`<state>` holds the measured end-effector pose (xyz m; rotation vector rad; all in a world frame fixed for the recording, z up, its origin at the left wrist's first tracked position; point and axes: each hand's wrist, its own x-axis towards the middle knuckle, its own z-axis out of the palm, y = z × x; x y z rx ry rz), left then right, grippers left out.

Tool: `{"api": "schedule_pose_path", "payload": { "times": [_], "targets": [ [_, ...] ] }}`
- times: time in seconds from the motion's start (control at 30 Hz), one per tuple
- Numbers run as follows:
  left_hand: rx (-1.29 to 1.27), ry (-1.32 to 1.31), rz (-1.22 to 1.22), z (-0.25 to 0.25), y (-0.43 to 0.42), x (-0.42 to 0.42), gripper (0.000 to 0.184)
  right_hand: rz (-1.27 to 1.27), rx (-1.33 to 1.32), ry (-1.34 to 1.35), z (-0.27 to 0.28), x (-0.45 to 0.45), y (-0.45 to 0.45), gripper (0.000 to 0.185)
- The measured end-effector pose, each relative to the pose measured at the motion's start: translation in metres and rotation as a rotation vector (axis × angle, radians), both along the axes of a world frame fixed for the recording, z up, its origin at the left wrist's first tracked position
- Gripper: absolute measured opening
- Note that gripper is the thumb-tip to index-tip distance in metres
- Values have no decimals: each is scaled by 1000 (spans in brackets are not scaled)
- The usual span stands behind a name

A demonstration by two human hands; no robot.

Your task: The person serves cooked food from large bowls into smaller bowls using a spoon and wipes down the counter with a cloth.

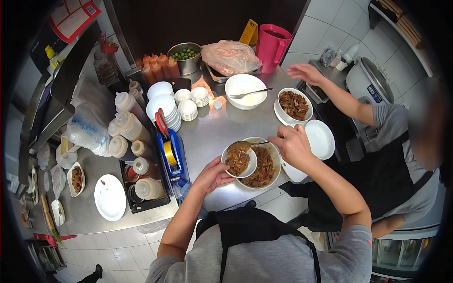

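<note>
My left hand is closed on the rim of a small white bowl partly filled with brown shredded meat. Between my right hand's fingers is the handle of a metal spoon, its head over the small bowl's far edge. Under and beside the small bowl stands a larger white bowl of the same kind of meat in sauce. Just beyond my right hand is another white bowl of brown meat, set on a white dish. An empty-looking white bowl lies to the right of my hand.
A co-worker's hand reaches in from the right. At the back are a white bowl with a fork, a pink pitcher, bagged meat and a pot of green limes. Left stand stacked bowls, a blue tape dispenser and squeeze bottles.
</note>
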<state>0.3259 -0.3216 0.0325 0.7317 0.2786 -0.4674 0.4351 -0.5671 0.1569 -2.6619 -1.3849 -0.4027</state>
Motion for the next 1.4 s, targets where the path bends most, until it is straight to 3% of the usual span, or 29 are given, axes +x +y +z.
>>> {"api": "schedule_pose_path", "payload": {
  "times": [0.23, 0.53, 0.7, 0.9, 1.23, 1.33, 1.4],
  "targets": [
    [-19, -56, 10, -13, 5, -2, 59, -9, 101, -186, 0, -19, -4, 29],
    [37, -90, 83, -9, 15, -8, 55, -173, 259, -18, -13, 17, -31, 27],
    [59, -65, 198, -15, 40, -27, 56, -31, -30, -102, -52, 47, -40, 18],
    [48, -77, 305, -4, 47, -42, 53, 200, -60, -154, -92, 64, -16, 15],
    [55, -42, 357, -3, 37, -56, 54, 260, -49, -146, -66, 78, -22, 16],
    [64, -34, 369, 1, 34, -57, 54, 151, -116, 13, -52, 73, -31, 17],
    [58, -35, 359, 0, 36, -58, 54, 53, -321, 48, -33, 66, -39, 17]
  ]
}}
